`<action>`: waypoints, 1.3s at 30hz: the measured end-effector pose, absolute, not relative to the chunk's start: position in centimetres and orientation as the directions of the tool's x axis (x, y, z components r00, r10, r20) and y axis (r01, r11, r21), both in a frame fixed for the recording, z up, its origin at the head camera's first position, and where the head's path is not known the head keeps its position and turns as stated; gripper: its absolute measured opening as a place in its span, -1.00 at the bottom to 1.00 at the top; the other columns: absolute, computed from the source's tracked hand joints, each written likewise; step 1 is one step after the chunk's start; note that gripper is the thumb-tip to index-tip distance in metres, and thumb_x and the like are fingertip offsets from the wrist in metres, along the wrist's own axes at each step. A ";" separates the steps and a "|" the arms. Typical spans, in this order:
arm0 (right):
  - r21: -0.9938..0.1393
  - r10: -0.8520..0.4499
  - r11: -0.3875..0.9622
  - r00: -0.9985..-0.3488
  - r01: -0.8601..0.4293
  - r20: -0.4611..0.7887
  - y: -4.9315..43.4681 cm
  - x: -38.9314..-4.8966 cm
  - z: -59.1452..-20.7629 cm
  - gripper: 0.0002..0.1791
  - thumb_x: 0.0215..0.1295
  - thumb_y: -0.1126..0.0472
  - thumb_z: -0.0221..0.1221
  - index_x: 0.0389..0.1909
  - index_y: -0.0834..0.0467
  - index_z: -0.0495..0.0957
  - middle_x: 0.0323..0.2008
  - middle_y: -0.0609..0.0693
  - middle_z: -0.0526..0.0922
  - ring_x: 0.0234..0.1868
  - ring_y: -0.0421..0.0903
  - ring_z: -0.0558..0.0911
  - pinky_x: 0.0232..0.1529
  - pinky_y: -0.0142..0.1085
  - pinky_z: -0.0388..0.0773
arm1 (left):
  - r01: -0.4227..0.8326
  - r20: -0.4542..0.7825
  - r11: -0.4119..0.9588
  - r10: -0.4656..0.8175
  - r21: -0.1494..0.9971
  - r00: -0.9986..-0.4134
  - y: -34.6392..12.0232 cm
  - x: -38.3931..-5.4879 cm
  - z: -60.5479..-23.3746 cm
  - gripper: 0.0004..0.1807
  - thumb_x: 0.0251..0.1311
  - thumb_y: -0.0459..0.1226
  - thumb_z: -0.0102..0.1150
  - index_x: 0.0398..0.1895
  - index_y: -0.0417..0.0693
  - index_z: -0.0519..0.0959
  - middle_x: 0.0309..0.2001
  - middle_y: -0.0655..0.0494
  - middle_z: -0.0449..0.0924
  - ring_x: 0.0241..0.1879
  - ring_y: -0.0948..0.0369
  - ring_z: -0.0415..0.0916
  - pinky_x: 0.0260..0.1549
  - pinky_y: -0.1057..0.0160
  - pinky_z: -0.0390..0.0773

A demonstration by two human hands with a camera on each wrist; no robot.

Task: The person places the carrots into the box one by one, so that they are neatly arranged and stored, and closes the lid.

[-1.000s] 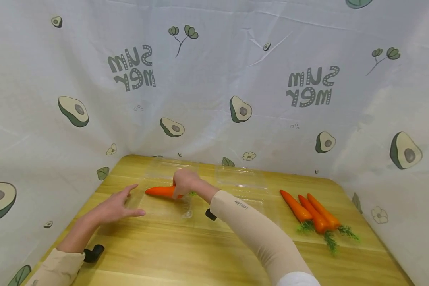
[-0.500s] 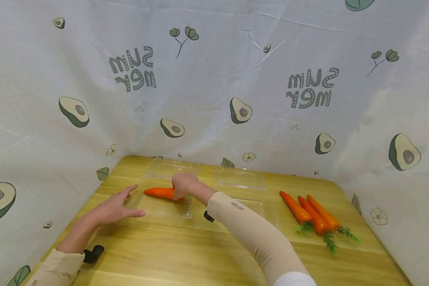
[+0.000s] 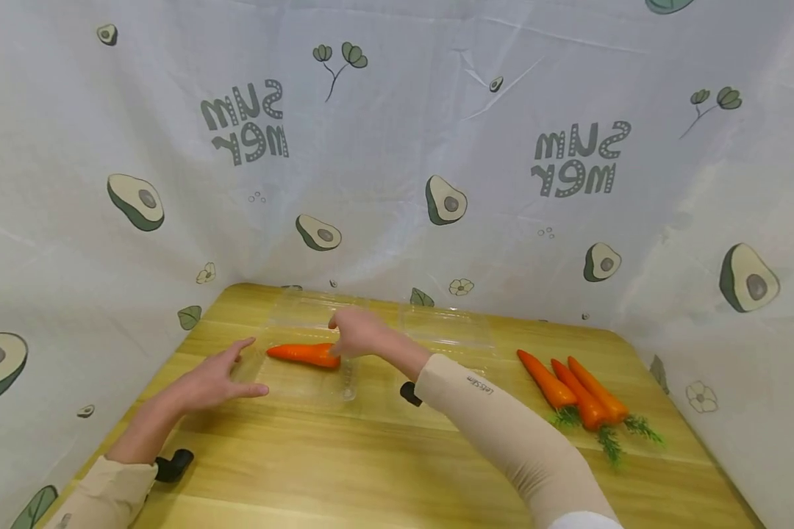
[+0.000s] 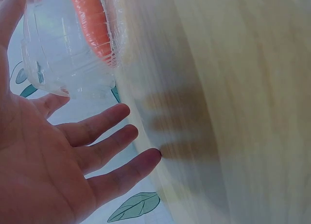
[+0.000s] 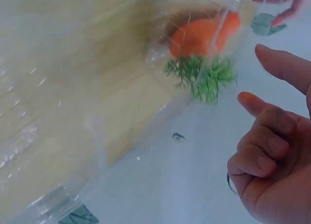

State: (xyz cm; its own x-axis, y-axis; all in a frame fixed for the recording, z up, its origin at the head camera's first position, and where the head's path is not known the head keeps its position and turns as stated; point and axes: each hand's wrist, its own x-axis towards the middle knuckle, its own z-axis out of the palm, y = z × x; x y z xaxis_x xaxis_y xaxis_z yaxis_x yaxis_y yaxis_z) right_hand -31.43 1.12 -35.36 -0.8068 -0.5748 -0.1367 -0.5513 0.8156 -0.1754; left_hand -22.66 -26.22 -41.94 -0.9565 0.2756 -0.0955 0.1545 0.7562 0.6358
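Note:
One orange carrot (image 3: pixel 303 355) lies in the left clear plastic container (image 3: pixel 301 391), its tip toward the left. In the right wrist view its green leafy top (image 5: pixel 201 78) shows at the container's end. My right hand (image 3: pixel 360 334) is just above the thick end, holding nothing; in its wrist view the thumb and index finger stand apart, the other fingers bent. At the container's left side, my left hand (image 3: pixel 208 382) has its thumb and fingers spread. The left wrist view shows those fingers (image 4: pixel 102 146) beside the container wall (image 4: pixel 53 49), with nothing in them.
A second clear container (image 3: pixel 446 328) with its lid raised stands right of the first, partly behind the right forearm. Three more carrots (image 3: pixel 585 400) with green tops lie at the right of the wooden table (image 3: pixel 317 470). A printed cloth (image 3: pixel 384 162) hangs behind.
My right hand has let go of the carrot and moved slightly up and to the right. The carrot stays in the container; my left hand has hardly moved.

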 end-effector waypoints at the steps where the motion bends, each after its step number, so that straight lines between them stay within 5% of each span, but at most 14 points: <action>1: -0.204 -0.580 0.809 -0.805 -0.551 -0.127 1.6 -31.3 -35.0 -0.44 0.21 0.03 0.40 0.21 0.15 0.61 0.21 0.00 0.64 0.21 0.00 0.61 0.11 -0.17 0.61 | 0.153 -0.097 0.757 0.275 0.636 -0.957 -26.2 -22.7 -41.9 0.18 0.16 0.18 0.35 0.59 -0.25 -0.08 0.39 -0.56 0.22 0.37 -0.37 0.25 0.21 -0.36 0.36; 5: -0.283 -0.580 0.793 -0.810 -0.539 -0.083 3.8 -31.0 -34.1 -0.44 0.23 0.08 0.38 0.22 0.21 0.60 0.23 0.07 0.63 0.23 0.05 0.59 0.18 -0.13 0.56 | 0.155 -0.102 0.758 0.280 0.633 -0.955 -26.2 -22.7 -41.7 0.18 0.17 0.18 0.34 0.59 -0.25 -0.09 0.39 -0.57 0.20 0.38 -0.38 0.24 0.21 -0.36 0.36; 8: -0.320 -0.562 0.794 -0.825 -0.517 -0.062 5.5 -30.7 -34.0 -0.44 0.23 0.08 0.37 0.23 0.21 0.59 0.17 0.10 0.66 -0.02 -0.02 0.65 0.02 -0.18 0.58 | 0.157 -0.104 0.759 0.283 0.632 -0.953 -26.1 -22.6 -41.7 0.18 0.17 0.18 0.34 0.59 -0.26 -0.09 0.39 -0.57 0.20 0.37 -0.38 0.24 0.21 -0.36 0.36; 11: -0.360 -0.542 0.794 -0.839 -0.491 -0.052 7.0 -30.2 -33.9 -0.43 0.25 0.08 0.36 0.25 0.22 0.58 -0.24 0.10 0.72 -0.41 -0.13 0.51 -0.31 -0.28 0.46 | 0.157 -0.104 0.758 0.284 0.634 -0.953 -26.2 -22.6 -41.7 0.18 0.17 0.18 0.34 0.58 -0.28 -0.08 0.39 -0.58 0.19 0.37 -0.39 0.24 0.21 -0.36 0.36; 15: -0.429 -0.510 0.785 -0.859 -0.447 -0.038 9.2 -29.4 -33.6 -0.44 0.25 0.10 0.37 0.24 0.22 0.58 -0.70 -0.05 0.35 -0.61 -0.19 0.24 -0.50 -0.34 0.21 | 0.157 -0.107 0.761 0.285 0.629 -0.953 -26.4 -22.4 -41.6 0.19 0.16 0.19 0.34 0.58 -0.28 -0.08 0.41 -0.57 0.17 0.38 -0.39 0.23 0.21 -0.36 0.35; 22: -0.590 -0.418 0.736 -0.909 -0.333 -0.008 14.2 -28.4 -33.7 -0.45 0.25 0.14 0.36 0.25 0.22 0.56 -0.73 -0.13 0.18 -0.66 -0.18 0.13 -0.50 -0.32 0.22 | 0.174 -0.093 0.756 0.296 0.631 -0.951 -26.2 -22.3 -41.5 0.18 0.17 0.17 0.35 0.58 -0.29 -0.06 0.41 -0.57 0.17 0.37 -0.40 0.23 0.21 -0.36 0.36; 39: -0.671 -0.183 0.733 -0.982 -0.110 -0.038 24.9 -25.5 -34.4 -0.39 0.32 0.08 0.30 0.31 0.30 0.48 -0.63 -0.11 0.13 -0.63 -0.16 0.10 -0.58 -0.31 0.13 | 0.178 -0.098 0.752 0.306 0.635 -0.947 -26.2 -22.5 -41.6 0.16 0.19 0.16 0.33 0.58 -0.29 -0.08 0.39 -0.60 0.17 0.37 -0.41 0.23 0.20 -0.36 0.38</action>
State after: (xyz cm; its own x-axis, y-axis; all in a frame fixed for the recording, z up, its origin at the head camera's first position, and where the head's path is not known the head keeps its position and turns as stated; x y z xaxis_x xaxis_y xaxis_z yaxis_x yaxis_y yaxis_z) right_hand -25.55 24.87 -34.43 -0.9824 -0.1827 -0.0384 -0.1101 0.7335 -0.6707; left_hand -22.46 -26.16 -41.57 -0.9469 0.3062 -0.0976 0.1778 0.7521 0.6346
